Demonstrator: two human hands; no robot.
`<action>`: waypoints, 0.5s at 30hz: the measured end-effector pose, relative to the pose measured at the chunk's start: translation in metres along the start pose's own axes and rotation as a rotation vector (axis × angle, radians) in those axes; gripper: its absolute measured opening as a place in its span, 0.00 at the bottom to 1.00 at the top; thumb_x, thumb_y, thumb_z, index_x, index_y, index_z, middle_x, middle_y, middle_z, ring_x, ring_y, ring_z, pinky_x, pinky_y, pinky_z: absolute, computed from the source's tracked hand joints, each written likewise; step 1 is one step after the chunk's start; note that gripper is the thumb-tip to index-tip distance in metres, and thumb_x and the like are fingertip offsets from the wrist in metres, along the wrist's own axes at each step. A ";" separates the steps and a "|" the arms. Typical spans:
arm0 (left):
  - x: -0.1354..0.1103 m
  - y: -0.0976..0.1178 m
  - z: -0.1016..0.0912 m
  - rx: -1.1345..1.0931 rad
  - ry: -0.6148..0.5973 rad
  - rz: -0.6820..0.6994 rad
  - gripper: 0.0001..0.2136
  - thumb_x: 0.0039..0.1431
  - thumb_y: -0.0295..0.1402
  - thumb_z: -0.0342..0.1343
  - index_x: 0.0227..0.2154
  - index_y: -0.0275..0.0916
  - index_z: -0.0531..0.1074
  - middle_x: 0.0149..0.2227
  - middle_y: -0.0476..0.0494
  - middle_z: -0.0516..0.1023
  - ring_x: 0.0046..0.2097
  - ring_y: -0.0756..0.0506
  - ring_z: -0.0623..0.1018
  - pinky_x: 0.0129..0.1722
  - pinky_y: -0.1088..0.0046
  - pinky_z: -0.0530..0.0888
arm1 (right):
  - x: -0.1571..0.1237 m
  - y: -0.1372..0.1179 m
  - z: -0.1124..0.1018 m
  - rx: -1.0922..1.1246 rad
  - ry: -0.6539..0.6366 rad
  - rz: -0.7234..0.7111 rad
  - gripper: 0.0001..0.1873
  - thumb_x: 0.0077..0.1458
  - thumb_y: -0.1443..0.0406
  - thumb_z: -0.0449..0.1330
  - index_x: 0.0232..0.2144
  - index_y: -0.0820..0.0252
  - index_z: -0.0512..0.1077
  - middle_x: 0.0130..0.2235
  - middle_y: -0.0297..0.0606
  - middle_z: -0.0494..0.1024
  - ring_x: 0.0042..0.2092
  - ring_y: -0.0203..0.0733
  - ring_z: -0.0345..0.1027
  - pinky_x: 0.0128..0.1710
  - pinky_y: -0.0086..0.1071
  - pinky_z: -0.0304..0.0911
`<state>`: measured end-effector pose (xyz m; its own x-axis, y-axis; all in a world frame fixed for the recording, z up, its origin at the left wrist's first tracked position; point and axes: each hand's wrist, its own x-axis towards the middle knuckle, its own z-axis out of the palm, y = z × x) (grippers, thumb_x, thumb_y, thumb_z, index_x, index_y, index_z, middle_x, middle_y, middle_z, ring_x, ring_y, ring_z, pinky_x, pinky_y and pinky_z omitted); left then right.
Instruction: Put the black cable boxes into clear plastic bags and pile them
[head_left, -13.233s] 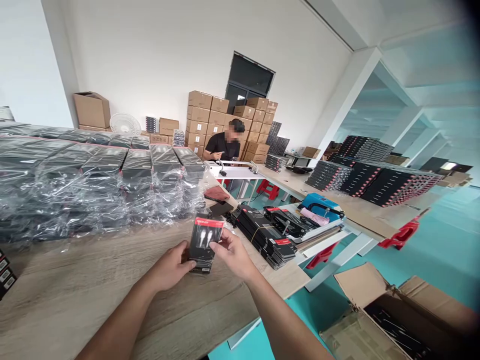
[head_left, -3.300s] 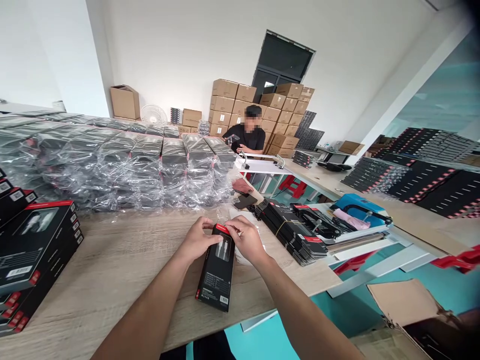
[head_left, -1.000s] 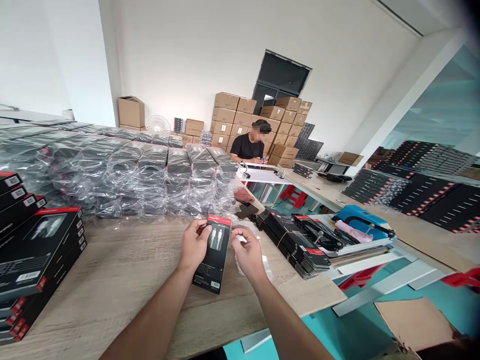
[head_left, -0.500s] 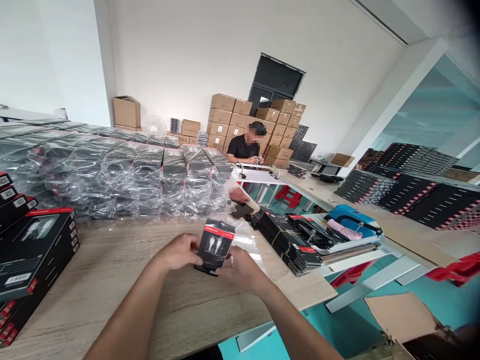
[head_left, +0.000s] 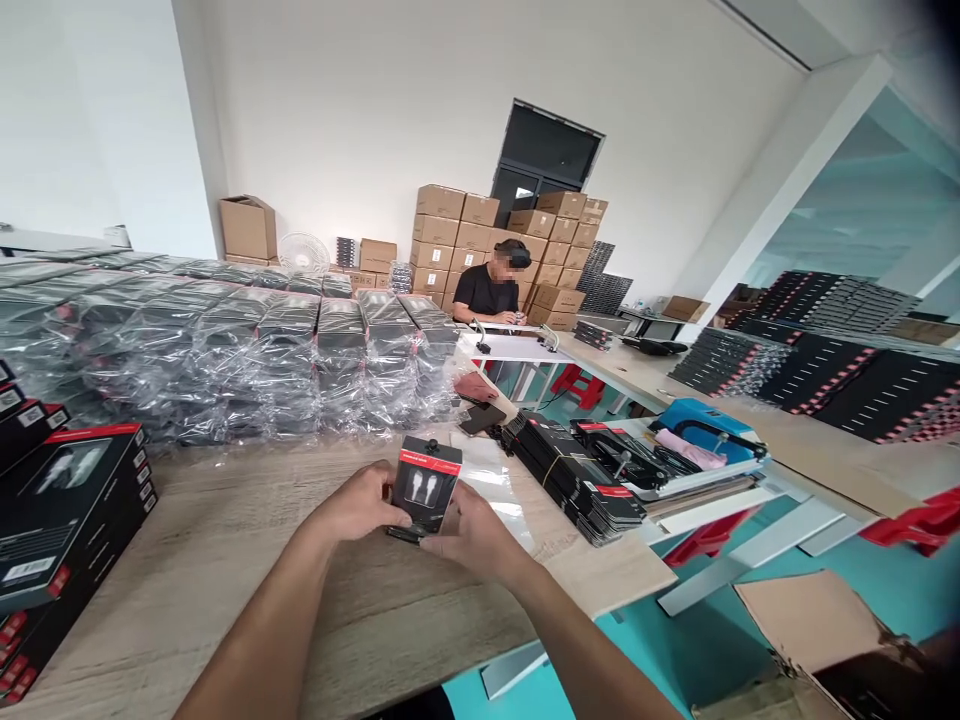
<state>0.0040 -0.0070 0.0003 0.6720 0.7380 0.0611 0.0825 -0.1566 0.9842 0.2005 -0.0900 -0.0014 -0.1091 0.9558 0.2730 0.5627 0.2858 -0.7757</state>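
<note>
Upright between my hands, over the wooden table [head_left: 247, 560], is a small black box [head_left: 426, 490] with a red stripe and two white plug-like shapes pictured on its front. My left hand [head_left: 369, 505] grips its left side, thumb across the lower front. My right hand [head_left: 471, 535] closes on its right side, with the thumb at the lower front corner. A dark rounded bit shows at the box's top edge; I cannot make out what it is. Beside the box lies a clear plastic bag [head_left: 495, 490] on the table.
Plastic-wrapped black boxes [head_left: 292, 360] fill the table's far side. A stack of black boxes [head_left: 67, 510] stands at left. Banded flat cartons [head_left: 570, 470] lie at right, near a blue device [head_left: 697, 425]. An open cardboard box [head_left: 817, 620] is lower right. A person [head_left: 491, 285] sits beyond.
The box is slightly further left and more upright, and its top now looks folded back with a dark bit at the edge. Both hands still hold its sides.
</note>
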 end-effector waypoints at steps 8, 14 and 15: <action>0.004 -0.003 0.016 -0.095 -0.052 0.070 0.25 0.43 0.31 0.65 0.48 0.36 0.70 0.43 0.41 0.78 0.43 0.41 0.75 0.44 0.67 0.70 | 0.027 -0.004 -0.011 0.463 0.307 0.056 0.13 0.49 0.56 0.63 0.33 0.59 0.72 0.34 0.36 0.76 0.34 0.40 0.68 0.36 0.33 0.64; 0.005 0.005 0.036 0.087 0.006 0.036 0.18 0.44 0.33 0.64 0.40 0.36 0.73 0.37 0.44 0.79 0.38 0.42 0.76 0.37 0.70 0.70 | 0.028 0.004 -0.026 0.764 0.431 0.197 0.17 0.45 0.54 0.66 0.34 0.58 0.72 0.33 0.35 0.76 0.30 0.38 0.66 0.31 0.32 0.64; 0.005 0.005 0.041 0.112 0.025 0.036 0.18 0.44 0.33 0.64 0.40 0.36 0.73 0.36 0.44 0.79 0.38 0.43 0.76 0.37 0.70 0.70 | 0.023 0.006 -0.024 0.785 0.435 0.203 0.18 0.45 0.53 0.66 0.35 0.58 0.72 0.34 0.36 0.76 0.30 0.38 0.67 0.31 0.32 0.64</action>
<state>0.0378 -0.0307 -0.0010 0.6574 0.7466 0.1020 0.1408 -0.2547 0.9567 0.2205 -0.0682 0.0138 0.3384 0.9280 0.1556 -0.1978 0.2319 -0.9524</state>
